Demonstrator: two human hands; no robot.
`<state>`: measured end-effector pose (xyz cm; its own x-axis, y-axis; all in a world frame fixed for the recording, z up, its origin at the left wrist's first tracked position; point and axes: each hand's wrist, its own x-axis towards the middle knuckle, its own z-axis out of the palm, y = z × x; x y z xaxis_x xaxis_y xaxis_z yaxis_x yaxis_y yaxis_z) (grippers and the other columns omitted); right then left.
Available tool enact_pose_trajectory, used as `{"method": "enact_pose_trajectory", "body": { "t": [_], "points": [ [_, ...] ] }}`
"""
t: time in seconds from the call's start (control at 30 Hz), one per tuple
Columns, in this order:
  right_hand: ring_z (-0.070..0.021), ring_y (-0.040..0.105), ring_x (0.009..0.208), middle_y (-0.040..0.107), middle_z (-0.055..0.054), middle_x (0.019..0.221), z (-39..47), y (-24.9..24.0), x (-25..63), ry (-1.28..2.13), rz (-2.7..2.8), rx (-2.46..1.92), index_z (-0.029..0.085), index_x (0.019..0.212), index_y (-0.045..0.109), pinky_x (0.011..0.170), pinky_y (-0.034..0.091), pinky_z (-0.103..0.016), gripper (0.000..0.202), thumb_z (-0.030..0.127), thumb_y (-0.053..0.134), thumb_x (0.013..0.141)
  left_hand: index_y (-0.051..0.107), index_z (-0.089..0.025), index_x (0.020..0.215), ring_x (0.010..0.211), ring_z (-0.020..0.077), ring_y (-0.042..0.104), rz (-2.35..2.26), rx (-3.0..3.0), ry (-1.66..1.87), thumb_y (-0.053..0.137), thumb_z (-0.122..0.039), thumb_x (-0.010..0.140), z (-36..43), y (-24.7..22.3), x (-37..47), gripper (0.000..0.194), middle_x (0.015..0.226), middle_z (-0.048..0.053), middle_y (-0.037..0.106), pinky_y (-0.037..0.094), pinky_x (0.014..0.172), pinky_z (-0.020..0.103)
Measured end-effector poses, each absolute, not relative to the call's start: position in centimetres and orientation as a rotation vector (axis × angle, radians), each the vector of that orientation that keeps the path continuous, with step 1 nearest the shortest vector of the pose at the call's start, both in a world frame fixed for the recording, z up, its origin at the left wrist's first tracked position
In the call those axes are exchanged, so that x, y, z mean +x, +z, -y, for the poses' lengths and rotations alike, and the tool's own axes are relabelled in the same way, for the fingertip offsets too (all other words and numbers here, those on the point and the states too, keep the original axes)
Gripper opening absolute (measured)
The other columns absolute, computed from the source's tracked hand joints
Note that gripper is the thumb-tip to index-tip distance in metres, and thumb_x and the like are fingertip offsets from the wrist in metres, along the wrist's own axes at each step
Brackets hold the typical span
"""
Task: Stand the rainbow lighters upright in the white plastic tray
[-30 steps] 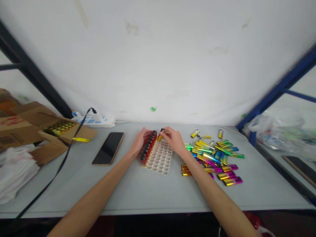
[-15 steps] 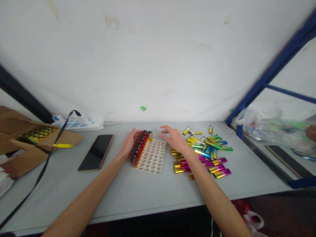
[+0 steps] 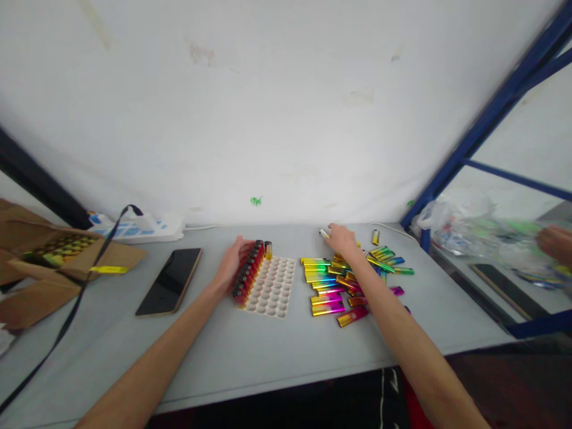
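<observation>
My left hand (image 3: 231, 266) lies along the outer side of a row of red-and-yellow lighters (image 3: 248, 271) with dark tops, its fingers stretched out and partly hidden behind them. The row stands upright in the left edge of a white tray (image 3: 272, 289) with round holes. One yellow lighter (image 3: 268, 250) stands at the far end, just right of the row. My right hand (image 3: 343, 239) is over the back of a loose pile, its fingers closed around a light-coloured lighter (image 3: 324, 234). Below it lie several shiny lighters (image 3: 328, 302) in yellow, green, blue and magenta.
A phone (image 3: 170, 281) lies left of the tray. Farther left are an open cardboard box (image 3: 111, 257) of yellow-topped items, a black strap (image 3: 80, 298) and a power strip (image 3: 170, 229). On the right stand a blue metal frame (image 3: 447, 170), plastic bags (image 3: 469, 229) and another person's hand (image 3: 554, 243).
My right hand has moved right and back, from beside the tray to a lighter at the back of the pile. My left hand stays by the row.
</observation>
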<state>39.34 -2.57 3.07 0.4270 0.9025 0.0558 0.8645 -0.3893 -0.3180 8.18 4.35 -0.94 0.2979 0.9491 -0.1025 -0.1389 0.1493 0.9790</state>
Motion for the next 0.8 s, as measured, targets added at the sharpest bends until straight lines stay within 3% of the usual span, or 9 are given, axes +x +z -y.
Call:
{"method": "enact_pose_trajectory", "body": {
  "t": [0.13, 0.23, 0.33, 0.43, 0.53, 0.67, 0.8],
  "points": [
    [-0.0216, 0.075, 0.109, 0.077, -0.011, 0.120, 2.5, 3.6, 37.6, 0.378, 1.654, -2.053, 0.019, 0.119, 0.070, 0.099, 0.054, -0.033, 0.023, 0.030, 0.054, 0.105, 0.075, -0.018, 0.093, 0.102, 0.0294, 0.075, -0.930, 1.123, 0.977, 0.063, -0.077, 0.085, -4.4, -1.1, 8.1, 0.061, 0.097, 0.012, 0.081, 0.055, 0.099, 0.040],
    [-0.0161, 0.075, 0.088, 0.074, -0.007, 0.113, 2.9, 3.4, 35.8, 0.758, 1.547, -1.506, 0.021, 0.116, 0.064, 0.084, 0.060, -0.030, 0.028, 0.045, 0.057, 0.103, 0.075, -0.018, 0.094, 0.102, 0.0295, 0.075, -0.937, 1.113, 0.969, 0.065, -0.077, 0.083, -4.3, -1.1, 8.1, 0.061, 0.100, 0.012, 0.082, 0.055, 0.100, 0.040],
    [-0.0134, 0.063, 0.069, 0.065, 0.000, 0.089, 3.5, 2.8, 33.9, 0.981, 1.368, -1.162, 0.022, 0.109, 0.061, 0.069, 0.057, -0.029, 0.044, 0.062, 0.065, 0.091, 0.075, -0.017, 0.094, 0.103, 0.0299, 0.075, -0.951, 1.105, 0.972, 0.066, -0.079, 0.081, -4.3, -1.0, 8.1, 0.064, 0.101, 0.011, 0.082, 0.054, 0.102, 0.041],
    [-0.0121, 0.047, 0.058, 0.048, 0.007, 0.071, 4.2, 2.4, 32.3, 0.902, 1.335, -1.263, 0.021, 0.104, 0.062, 0.058, 0.045, -0.026, 0.051, 0.071, 0.058, 0.092, 0.075, -0.017, 0.093, 0.103, 0.0292, 0.075, -0.957, 1.099, 0.973, 0.064, -0.078, 0.084, -4.3, -1.1, 8.1, 0.062, 0.100, 0.011, 0.082, 0.054, 0.101, 0.039],
    [-0.0129, 0.043, 0.061, 0.043, 0.006, 0.066, 5.1, 2.6, 31.0, 0.677, 1.365, -1.430, 0.022, 0.083, 0.059, 0.058, 0.035, -0.027, 0.052, 0.070, 0.049, 0.098, 0.075, -0.018, 0.093, 0.102, 0.0282, 0.075, -0.942, 1.098, 0.982, 0.062, -0.075, 0.087, -4.4, -1.2, 8.1, 0.059, 0.099, 0.011, 0.082, 0.055, 0.099, 0.038],
    [-0.0120, 0.034, 0.061, 0.033, 0.007, 0.059, 6.1, 3.0, 29.9, 0.501, 1.358, -1.554, 0.024, 0.063, 0.037, 0.059, 0.027, -0.028, 0.058, 0.070, 0.059, 0.092, 0.075, -0.019, 0.093, 0.100, 0.0282, 0.076, -0.943, 1.105, 0.985, 0.062, -0.075, 0.088, -4.3, -1.2, 8.1, 0.058, 0.097, 0.011, 0.082, 0.056, 0.098, 0.038],
    [-0.0118, 0.032, 0.059, 0.032, 0.008, 0.056, 6.4, 2.7, 29.3, 0.473, 1.382, -1.544, 0.024, 0.061, 0.035, 0.059, 0.025, -0.028, 0.056, 0.065, 0.060, 0.090, 0.075, -0.018, 0.094, 0.101, 0.0281, 0.076, -0.932, 1.121, 0.982, 0.062, -0.078, 0.086, -4.2, -1.0, 8.1, 0.062, 0.098, 0.012, 0.081, 0.055, 0.099, 0.037]
  ]
}}
